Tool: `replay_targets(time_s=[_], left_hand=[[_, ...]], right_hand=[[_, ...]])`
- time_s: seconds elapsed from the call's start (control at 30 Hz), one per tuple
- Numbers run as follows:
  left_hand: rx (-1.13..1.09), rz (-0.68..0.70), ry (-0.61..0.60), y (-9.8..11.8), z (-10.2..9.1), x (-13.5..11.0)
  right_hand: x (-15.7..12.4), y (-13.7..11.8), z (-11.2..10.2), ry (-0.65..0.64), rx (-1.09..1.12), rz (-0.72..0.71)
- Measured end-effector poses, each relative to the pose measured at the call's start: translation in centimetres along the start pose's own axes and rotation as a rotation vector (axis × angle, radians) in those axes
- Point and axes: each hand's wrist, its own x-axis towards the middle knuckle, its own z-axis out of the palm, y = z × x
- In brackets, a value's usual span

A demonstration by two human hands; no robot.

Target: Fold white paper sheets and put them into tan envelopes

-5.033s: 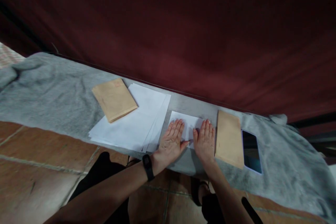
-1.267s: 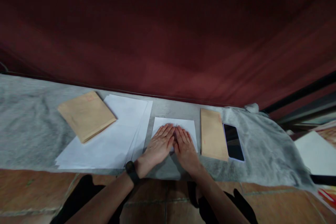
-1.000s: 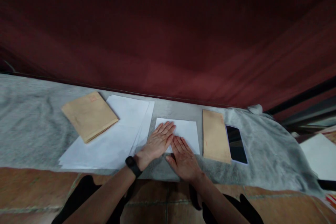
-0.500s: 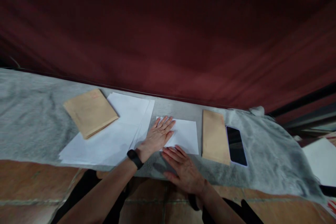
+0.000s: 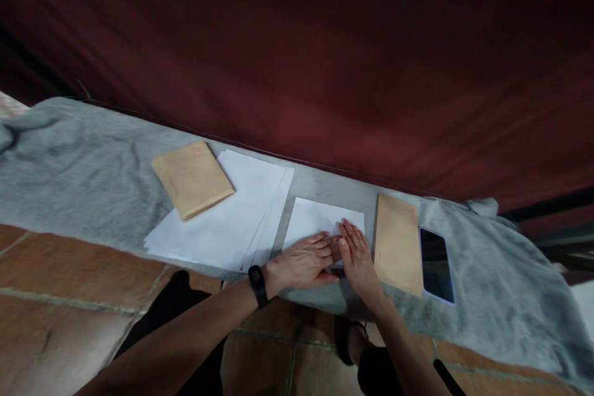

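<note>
While both hands are resting over the near part of a small white sheet [image 5: 309, 216], neither is visibly pinching it. The left hand [image 5: 306, 262] is lying palm down, fingers nearly straight & pointing R, thumb standing apart; the right hand [image 5: 358, 260] is slanting fwd over the R part, fingers straight & close together. No held item is showing in either. The sheet is lying flat on grey cloth [image 5: 109, 182], betw. large white sheets [image 5: 248, 204] (L) and brown envelopes [image 5: 396, 244] (R).

Handling, est.: light, thin, flexible, prob. sliding easily on the cloth and creasing under a hard pinch. Far edge & far L corner are lying uncovered, so offering the best hold.

Further out: the envelopes are lying just beside the right hand, w/ a phone [image 5: 436, 266] next to them, dark screen facing up. Second brown stack [image 5: 192, 179], L side, is lying partly on the large sheets. Dark red drape [image 5: 297, 68] is hanging behind; tiled floor [image 5: 74, 303] is showing below.

Not verifiable: near edge (hands are covering it); no. of layers or folds; whether left fingertips are touching the right hand; envelope markings (too faint); pale item [image 5: 585, 300], far R, being cut off by frame, ID unknown.
</note>
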Motion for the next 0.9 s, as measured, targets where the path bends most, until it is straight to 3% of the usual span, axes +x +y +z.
replay_targets(time_s=[0.17, 0.47, 0.73, 0.9], left_hand=[[-0.035, 0.084, -0.006, 1.1, 0.0, -0.3], [0.004, 0.08, 0.002, 1.6, 0.9, -0.5], [0.009, 0.088, 0.028, 1.7, 1.0, -0.5], [0.009, 0.074, -0.001, 1.9, 1.1, -0.7]], right_hand=[[0.9, 0.1, 0.6, 0.024, -0.01, 0.038], [2.9, 0.1, 1.1, 0.005, -0.215, 0.034], [3.5, 0.7, 2.4, 0.092, -0.327, 0.151], [3.3, 1.2, 2.6, 0.154, -0.276, 0.103]])
